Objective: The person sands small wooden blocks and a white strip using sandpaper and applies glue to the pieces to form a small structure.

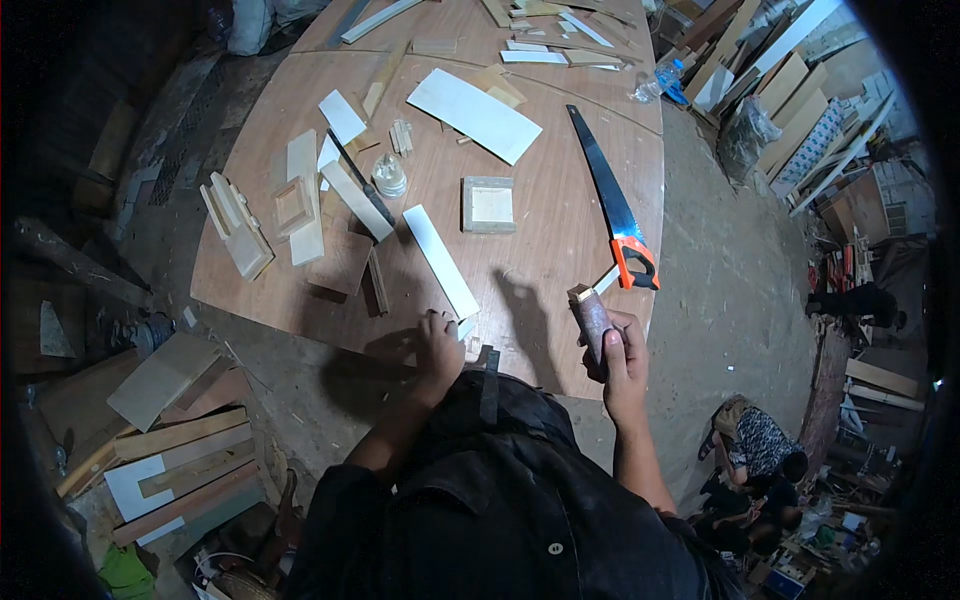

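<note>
My right hand point(617, 350) is closed around a brownish-purple wrapped block point(597, 325) with a pale, wood-like end. It is held upright over the table's near right part. At the near edge, my left hand point(440, 345) has its fingers curled, and a small pale piece point(466, 328) shows beside the fingertips. Whether the fingers grip that piece I cannot make out. Just beyond them lies a long white board strip point(441, 262). A handsaw point(606, 190) with an orange and black handle lies at the right. Farther off is a small square wooden frame piece point(488, 205).
The wooden table point(560, 240) also bears a large white panel point(474, 114), a clear glass jar point(389, 176), a dark bar point(360, 178) and wooden assemblies point(237, 226). Wood offcuts point(185, 460) are piled at lower left. Another person point(755, 445) crouches at right.
</note>
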Motion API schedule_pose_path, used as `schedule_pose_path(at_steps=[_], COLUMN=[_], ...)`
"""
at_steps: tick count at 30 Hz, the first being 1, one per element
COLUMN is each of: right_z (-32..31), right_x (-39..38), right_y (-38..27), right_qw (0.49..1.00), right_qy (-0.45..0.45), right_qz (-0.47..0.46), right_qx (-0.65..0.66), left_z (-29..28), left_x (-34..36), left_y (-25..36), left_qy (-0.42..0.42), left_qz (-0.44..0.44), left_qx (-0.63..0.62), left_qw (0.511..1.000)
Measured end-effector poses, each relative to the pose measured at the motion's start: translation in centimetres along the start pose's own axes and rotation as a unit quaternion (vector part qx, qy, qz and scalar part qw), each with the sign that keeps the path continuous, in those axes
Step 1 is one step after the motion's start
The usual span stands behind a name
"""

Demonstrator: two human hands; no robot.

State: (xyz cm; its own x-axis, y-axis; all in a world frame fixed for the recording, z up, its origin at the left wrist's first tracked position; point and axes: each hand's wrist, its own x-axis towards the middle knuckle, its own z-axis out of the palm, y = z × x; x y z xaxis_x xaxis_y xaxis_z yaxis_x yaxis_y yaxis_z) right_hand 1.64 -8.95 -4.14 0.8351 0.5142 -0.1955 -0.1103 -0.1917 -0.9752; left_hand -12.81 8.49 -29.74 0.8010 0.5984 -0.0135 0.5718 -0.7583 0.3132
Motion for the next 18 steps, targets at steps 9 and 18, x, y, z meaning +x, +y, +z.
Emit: schedule_pose_path(at_steps=[9,18], right_z=[0.0,1.4], right_x=[-0.1,-0.7], right_y=[0.4,-1.9], right_qw=[0.999,0.992], right_qy=[-0.036,-0.109], right_qz=[-0.021,-0.048], right_qx=[-0.017,0.040], left_z=[-16.0,-23.3], left_x=[1.5,1.4], left_y=[2.0,5.6], left_qy=[-0.186,-0.125], left_qz=[-0.034,0.155], left_qx=[-0.729,-0.720], left_qw=[0.658,0.664])
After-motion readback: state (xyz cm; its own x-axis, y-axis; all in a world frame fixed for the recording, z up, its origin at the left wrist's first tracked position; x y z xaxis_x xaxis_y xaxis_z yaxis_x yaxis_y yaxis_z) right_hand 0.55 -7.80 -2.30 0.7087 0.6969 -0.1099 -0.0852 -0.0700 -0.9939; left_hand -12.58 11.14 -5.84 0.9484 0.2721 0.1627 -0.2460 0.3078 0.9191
